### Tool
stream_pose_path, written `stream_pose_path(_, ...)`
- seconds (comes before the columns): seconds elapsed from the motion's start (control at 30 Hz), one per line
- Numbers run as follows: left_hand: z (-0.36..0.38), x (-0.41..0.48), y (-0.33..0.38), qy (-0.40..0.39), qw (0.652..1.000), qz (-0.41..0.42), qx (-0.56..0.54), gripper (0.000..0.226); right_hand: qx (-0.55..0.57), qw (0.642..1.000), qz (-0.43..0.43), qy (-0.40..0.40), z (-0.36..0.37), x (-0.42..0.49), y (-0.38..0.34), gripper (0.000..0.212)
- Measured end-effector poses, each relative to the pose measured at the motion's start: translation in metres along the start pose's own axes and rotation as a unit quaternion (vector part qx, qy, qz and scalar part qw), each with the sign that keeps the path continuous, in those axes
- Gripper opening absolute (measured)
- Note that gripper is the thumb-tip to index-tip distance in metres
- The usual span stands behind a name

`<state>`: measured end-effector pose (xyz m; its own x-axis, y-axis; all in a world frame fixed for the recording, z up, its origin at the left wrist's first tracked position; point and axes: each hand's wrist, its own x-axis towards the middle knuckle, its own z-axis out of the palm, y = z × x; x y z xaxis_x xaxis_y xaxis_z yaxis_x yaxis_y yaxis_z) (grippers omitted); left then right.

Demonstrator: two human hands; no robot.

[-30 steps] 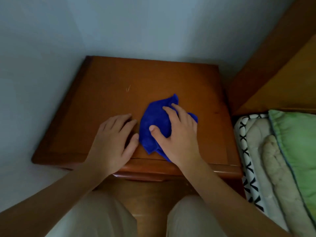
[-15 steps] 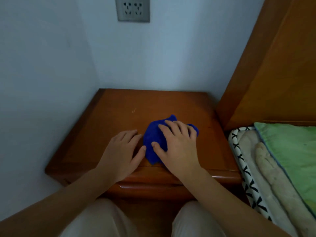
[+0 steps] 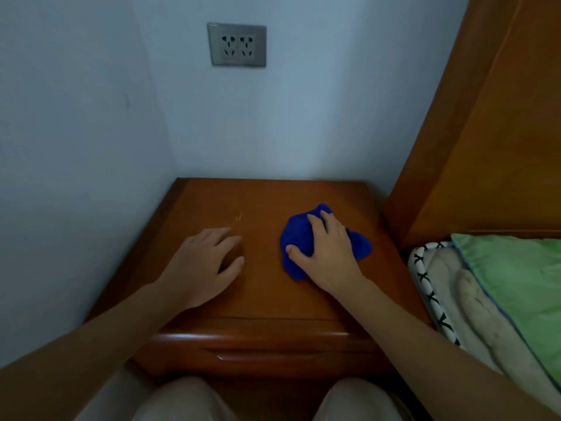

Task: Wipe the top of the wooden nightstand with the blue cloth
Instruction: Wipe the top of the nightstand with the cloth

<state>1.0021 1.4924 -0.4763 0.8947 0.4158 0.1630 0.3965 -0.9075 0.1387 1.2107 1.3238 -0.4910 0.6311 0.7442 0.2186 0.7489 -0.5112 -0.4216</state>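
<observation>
Right grip (image 3: pixel 329 253) presses the blue cloth (image 3: pixel 296 235) down, fingers spread, right of centre on the nightstand (image 3: pixel 273 299) top. Left grip (image 3: pixel 202 262) rests open, left side. Use even pressure, overlapping strokes, reach the back corners.

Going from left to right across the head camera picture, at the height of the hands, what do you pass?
Left hand → blue cloth with the right hand pressing on it → black-and-white blanket edge → green bedding.
</observation>
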Motion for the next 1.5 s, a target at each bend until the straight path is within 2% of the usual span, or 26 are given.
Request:
stream_pose_path(0.1,0.012,0.004,-0.005,0.010,0.999,-0.018,-0.024,0.062,-0.015,1.000,0.008,0.004,0.009,0.033,-0.001,0.083)
stream_pose_path(0.23,0.018,0.005,-0.010,0.027,0.997,-0.027,-0.066,0.067,-0.010,1.000,0.005,0.020,0.026,0.079,-0.013,0.073)
stream_pose_path(0.47,0.021,0.007,-0.012,0.046,0.996,-0.031,-0.066,0.064,-0.006,0.998,-0.056,0.002,0.065,0.152,-0.058,0.068)
stream_pose_path(0.63,0.020,0.006,-0.011,0.048,0.995,-0.035,-0.074,0.064,0.003,0.995,-0.098,-0.024,0.077,0.167,-0.081,0.063)
stream_pose_path(0.8,0.016,0.005,-0.009,0.030,0.996,-0.033,-0.078,0.066,0.012,0.992,-0.121,-0.040,0.053,0.159,-0.043,0.059)
stream_pose_path(1.07,0.014,0.006,-0.008,0.030,0.996,-0.037,-0.076,0.067,-0.041,0.995,0.063,0.061,-0.004,0.149,0.073,0.060)
stream_pose_path(1.17,0.014,0.006,-0.008,0.023,0.996,-0.041,-0.071,0.068,-0.050,0.991,0.102,0.074,-0.016,0.138,0.094,0.060)
stream_pose_path(1.23,0.015,0.005,-0.008,0.020,0.997,-0.041,-0.069,0.069,-0.053,0.992,0.096,0.063,-0.017,0.124,0.094,0.061)
stream_pose_path(1.4,0.018,0.004,-0.010,0.016,0.996,-0.045,-0.070,0.070,-0.034,0.999,0.007,0.018,-0.022,0.068,0.086,0.071)
stream_pose_path(1.5,0.017,0.005,-0.009,0.016,0.997,-0.043,-0.068,0.070,-0.024,1.000,-0.015,-0.003,-0.026,0.052,0.089,0.074)
